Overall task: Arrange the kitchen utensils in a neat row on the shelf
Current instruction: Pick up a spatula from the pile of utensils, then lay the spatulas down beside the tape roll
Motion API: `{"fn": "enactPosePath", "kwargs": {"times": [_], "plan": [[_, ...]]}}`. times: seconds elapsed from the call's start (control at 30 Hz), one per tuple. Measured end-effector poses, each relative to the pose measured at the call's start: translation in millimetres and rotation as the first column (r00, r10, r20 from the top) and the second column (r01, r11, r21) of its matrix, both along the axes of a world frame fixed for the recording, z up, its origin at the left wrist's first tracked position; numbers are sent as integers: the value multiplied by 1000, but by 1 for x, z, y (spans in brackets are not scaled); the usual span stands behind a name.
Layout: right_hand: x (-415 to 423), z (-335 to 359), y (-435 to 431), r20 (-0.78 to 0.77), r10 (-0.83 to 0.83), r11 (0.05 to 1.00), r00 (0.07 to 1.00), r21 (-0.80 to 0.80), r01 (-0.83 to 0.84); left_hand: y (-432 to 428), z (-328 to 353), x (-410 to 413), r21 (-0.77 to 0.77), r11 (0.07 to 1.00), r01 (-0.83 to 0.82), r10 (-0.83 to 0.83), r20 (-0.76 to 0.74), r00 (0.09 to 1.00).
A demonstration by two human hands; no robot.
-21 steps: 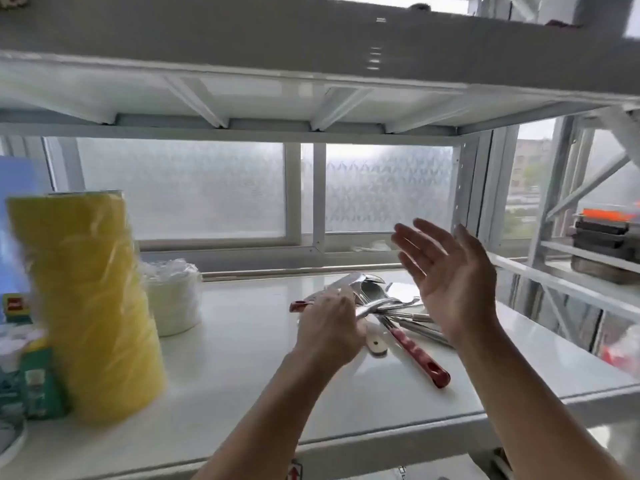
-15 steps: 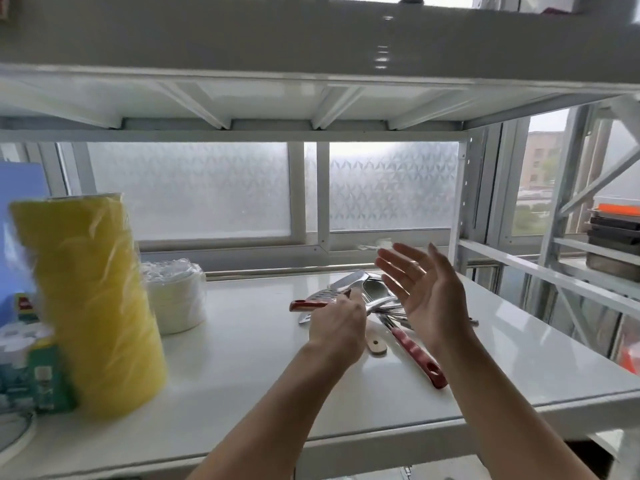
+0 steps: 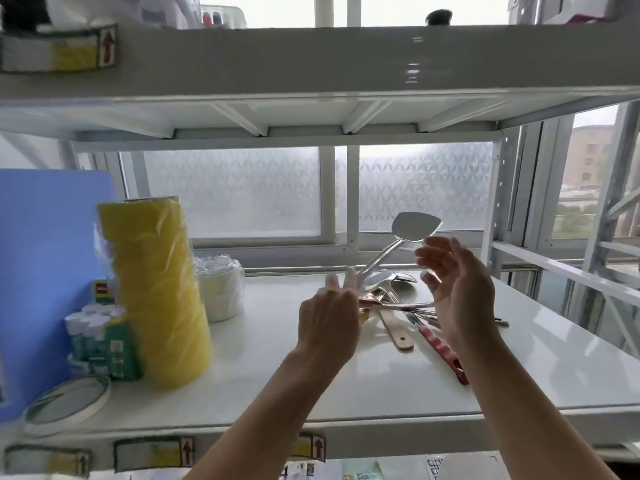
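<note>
A pile of kitchen utensils (image 3: 394, 299) lies crossed on the white shelf (image 3: 263, 344), right of centre. It includes a red-handled tool (image 3: 440, 351), a wooden handle (image 3: 394, 329) and several steel pieces. My left hand (image 3: 329, 320) grips the handle of a steel spatula (image 3: 414, 227) and holds it tilted up, blade high toward the window. My right hand (image 3: 457, 292) hovers just right of the spatula's neck, fingers spread and curled, holding nothing.
A tall yellow wrapped roll (image 3: 156, 292) stands at the left, with a stack of white plastic cups (image 3: 218, 289) behind it. A blue board (image 3: 45, 271), small bottles (image 3: 100, 337) and a round lid (image 3: 65, 400) crowd the far left. Another shelf (image 3: 311, 64) hangs overhead.
My left hand has lifted the steel spatula out of the pile, blade raised. My right hand has closed in beside it. The camera has tilted and shifted.
</note>
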State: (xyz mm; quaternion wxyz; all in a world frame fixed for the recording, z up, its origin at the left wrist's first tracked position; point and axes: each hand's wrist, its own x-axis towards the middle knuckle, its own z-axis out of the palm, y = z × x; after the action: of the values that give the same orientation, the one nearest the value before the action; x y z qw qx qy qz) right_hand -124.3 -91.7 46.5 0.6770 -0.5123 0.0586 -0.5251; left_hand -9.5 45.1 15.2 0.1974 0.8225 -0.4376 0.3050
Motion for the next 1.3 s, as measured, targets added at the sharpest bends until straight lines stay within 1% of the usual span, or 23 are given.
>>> {"fn": "enactPosePath", "kwargs": {"times": [0.07, 0.13, 0.2, 0.23, 0.3, 0.37, 0.43, 0.5, 0.53, 0.6, 0.63, 0.7, 0.77, 0.8, 0.9, 1.03, 1.1, 1.2, 1.23, 1.3], "plan": [[0, -3, 1, -28, -22, 1000, 999, 2, 23, 16, -1, 10, 29, 993, -116, 117, -27, 993], [0, -5, 3, -34, -41, 999, 999, 21, 42, 32, -7, 23, 77, 958, -277, 280, -27, 960], [0, -7, 6, -59, -57, 998, 997, 14, 58, 46, -18, 35, 134, 915, -380, 390, -60, 919], [1, -9, 8, -97, -65, 998, 993, -24, 63, 52, -23, 41, 164, 899, -406, 423, -87, 902], [7, -14, 15, -227, -106, 981, 968, -181, 65, 63, -31, 51, 224, 867, -444, 479, -134, 868], [21, -20, 22, -365, -226, 912, 903, -406, 64, 71, -36, 59, 271, 837, -475, 523, -145, 840], [39, -28, 28, -443, -407, 768, 799, -639, 37, 77, -39, 61, 317, 814, -486, 551, -158, 820], [57, -36, 34, -453, -541, 614, 709, -789, -35, 80, -42, 60, 364, 803, -472, 557, -175, 812], [65, -37, 38, -450, -578, 552, 681, -830, -79, 81, -43, 58, 380, 798, -467, 560, -181, 809], [80, -39, 46, -486, -607, 492, 629, -851, -183, 83, -44, 56, 390, 796, -462, 561, -190, 806], [86, -38, 48, -520, -615, 483, 593, -843, -239, 83, -44, 54, 383, 799, -462, 558, -189, 808], [95, -39, 50, -582, -654, 470, 483, -813, -344, 85, -44, 52, 356, 814, -460, 544, -188, 818], [100, -41, 47, -583, -713, 444, 388, -805, -394, 87, -44, 51, 307, 841, -445, 514, -197, 835], [100, -42, 45, -571, -738, 435, 360, -810, -393, 89, -45, 51, 275, 858, -434, 493, -207, 845], [101, -48, 35, -528, -773, 406, 352, -838, -365, 95, -48, 53, 203, 902, -381, 425, -262, 866], [96, -51, 31, -442, -814, 272, 378, -864, -423, 96, -50, 54, 190, 930, -313, 359, -299, 884], [93, -50, 32, -388, -823, 201, 416, -882, -426, 96, -51, 55, 180, 933, -311, 354, -306, 884], [88, -47, 35, -281, -807, 111, 519, -936, -333, 96, -54, 57, 174, 930, -324, 363, -294, 884], [88, -46, 37, -248, -804, 76, 540, -944, -321, 96, -55, 58, 171, 929, -328, 366, -290, 884], [90, -45, 43, -163, -807, -25, 567, -950, -310, 95, -55, 58, 161, 928, -336, 369, -282, 885]]}}
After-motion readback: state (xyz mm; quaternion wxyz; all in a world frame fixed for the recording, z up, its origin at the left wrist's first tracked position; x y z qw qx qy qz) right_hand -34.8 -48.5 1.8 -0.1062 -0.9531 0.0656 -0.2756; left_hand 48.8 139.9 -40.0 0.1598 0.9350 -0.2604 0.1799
